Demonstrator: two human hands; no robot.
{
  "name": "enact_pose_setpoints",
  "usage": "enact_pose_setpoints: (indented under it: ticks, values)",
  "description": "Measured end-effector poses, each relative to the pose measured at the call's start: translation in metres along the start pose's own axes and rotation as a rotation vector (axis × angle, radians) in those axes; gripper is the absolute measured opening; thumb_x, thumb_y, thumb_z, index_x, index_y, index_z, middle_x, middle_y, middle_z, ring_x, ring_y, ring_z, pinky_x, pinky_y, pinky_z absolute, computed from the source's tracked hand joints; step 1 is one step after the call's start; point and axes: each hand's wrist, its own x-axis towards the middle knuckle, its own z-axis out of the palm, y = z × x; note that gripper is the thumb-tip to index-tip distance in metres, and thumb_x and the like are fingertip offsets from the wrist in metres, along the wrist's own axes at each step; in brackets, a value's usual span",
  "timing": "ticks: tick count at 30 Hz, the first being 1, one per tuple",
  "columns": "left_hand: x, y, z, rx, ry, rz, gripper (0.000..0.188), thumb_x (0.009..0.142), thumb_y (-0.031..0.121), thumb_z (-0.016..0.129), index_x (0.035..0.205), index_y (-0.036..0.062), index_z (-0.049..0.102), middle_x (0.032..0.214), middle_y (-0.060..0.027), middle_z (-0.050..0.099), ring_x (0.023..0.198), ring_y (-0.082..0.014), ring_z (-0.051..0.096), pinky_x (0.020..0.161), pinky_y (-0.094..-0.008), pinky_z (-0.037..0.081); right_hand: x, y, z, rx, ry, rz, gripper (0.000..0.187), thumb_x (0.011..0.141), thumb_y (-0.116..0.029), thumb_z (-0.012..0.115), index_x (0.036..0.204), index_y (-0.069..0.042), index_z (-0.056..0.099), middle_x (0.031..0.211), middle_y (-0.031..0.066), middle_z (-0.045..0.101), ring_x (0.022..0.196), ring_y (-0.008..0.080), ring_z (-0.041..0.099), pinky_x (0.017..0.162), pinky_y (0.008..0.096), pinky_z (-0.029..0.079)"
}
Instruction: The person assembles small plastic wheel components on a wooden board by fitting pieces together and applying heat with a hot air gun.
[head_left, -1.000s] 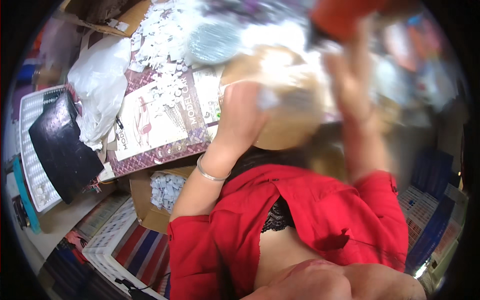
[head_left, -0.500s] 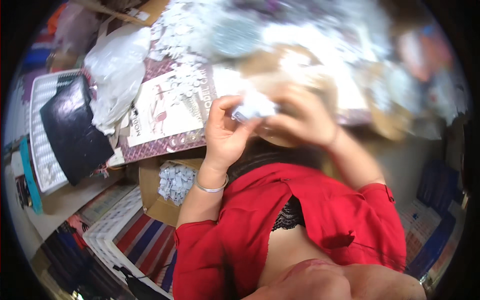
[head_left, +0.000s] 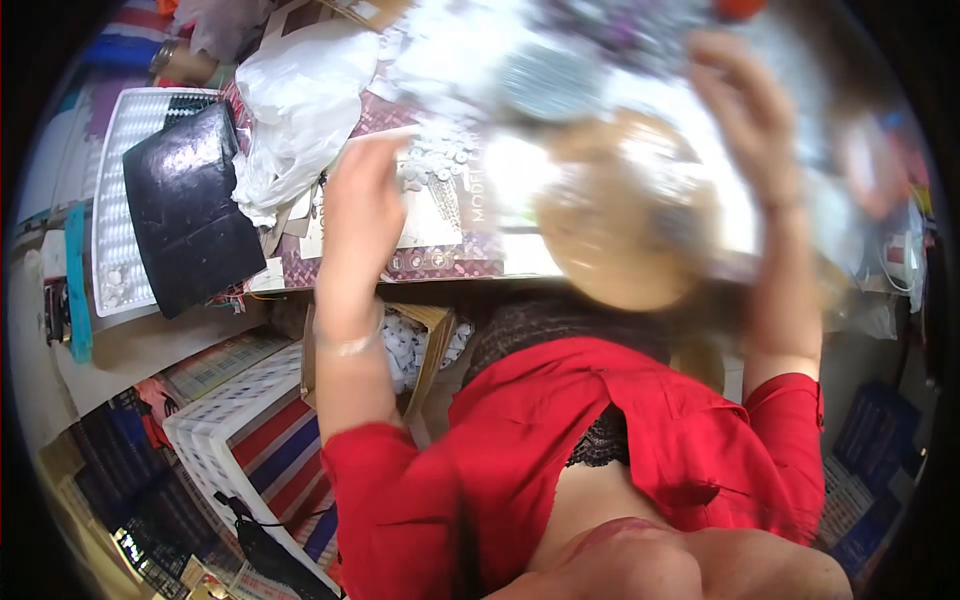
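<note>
My left hand (head_left: pixel 365 195) hangs over the near left part of the tabletop, beside a spread of small white pieces (head_left: pixel 440 150). Its fingers are blurred and partly turned away, so what they hold, if anything, does not show. Farther off to the right, my right hand (head_left: pixel 745 105) is raised over the cluttered far side, with blurred fingers apart and nothing visible in them. Between the hands, a round tan tray or board (head_left: pixel 615 270) with a glossy, blurred surface lies at the table's near edge. A round grey-blue container (head_left: pixel 550 85) stands beyond it.
A crumpled white plastic bag (head_left: pixel 300 105) lies at left, beside a white basket (head_left: pixel 120 265) with a black sheet (head_left: pixel 190 215) across it. Under the table edge, an open cardboard box (head_left: pixel 432 345) holds white pieces. A striped bin (head_left: pixel 265 450) stands lower left.
My hands have come apart from the white bundle they held together. The left moved left, the right up and to the right. The view has shifted, uncovering the round tan thing.
</note>
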Motion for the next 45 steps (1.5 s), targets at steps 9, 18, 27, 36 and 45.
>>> enact_pose_setpoints:
  ticks: [9,18,27,36,45]
  values:
    - [0.079,-0.041,0.048,-0.012,-0.070,-0.001,0.048,0.076,-0.010,0.062,0.122,0.0048,0.059,0.123,-0.0186,0.059,0.114,-0.0365,0.057,0.096,-0.0413,0.048,0.034,0.001,0.062,-0.092,-0.126,-0.216,0.023,0.085,-0.005,0.071,0.108,-0.004,0.069,0.110,0.0125,0.068,0.103,0.0261,0.066,0.088,0.0341,0.053]
    - [0.067,-0.051,0.044,0.146,-0.047,-0.093,0.035,0.077,-0.001,0.067,0.112,0.0008,0.063,0.105,-0.0195,0.066,0.100,-0.0377,0.063,0.089,-0.0418,0.050,0.075,-0.030,0.206,-0.579,-0.809,-0.061,0.020,0.082,-0.012,0.066,0.101,-0.006,0.068,0.100,0.0078,0.069,0.102,0.0270,0.064,0.089,0.0386,0.049]
    - [0.007,0.058,0.058,-0.531,-0.029,-0.180,0.028,0.078,0.001,0.074,0.106,0.0016,0.069,0.102,-0.0063,0.065,0.084,-0.0120,0.061,0.068,-0.0238,0.052,0.004,-0.017,0.076,-0.108,-0.390,-0.131,0.018,0.078,-0.012,0.068,0.094,-0.006,0.063,0.097,0.0109,0.065,0.094,0.0332,0.060,0.083,0.0402,0.049]
    - [0.013,0.073,0.097,-0.328,-0.128,0.182,0.037,0.079,0.003,0.072,0.115,0.0034,0.067,0.113,-0.0163,0.059,0.103,-0.0324,0.060,0.084,-0.0373,0.053,-0.085,-0.006,0.011,-0.019,-0.599,0.022,0.016,0.075,-0.001,0.059,0.090,-0.006,0.061,0.094,0.0115,0.061,0.092,0.0329,0.058,0.080,0.0412,0.050]
    - [0.009,0.083,0.113,-0.302,-0.184,0.091,0.032,0.075,0.011,0.079,0.106,0.0032,0.070,0.096,-0.0131,0.059,0.079,-0.0277,0.062,0.071,-0.0365,0.052,-0.088,0.052,0.056,-0.281,-0.343,0.030,0.012,0.086,-0.013,0.065,0.095,-0.004,0.066,0.092,0.0136,0.058,0.090,0.0339,0.060,0.076,0.0416,0.051]
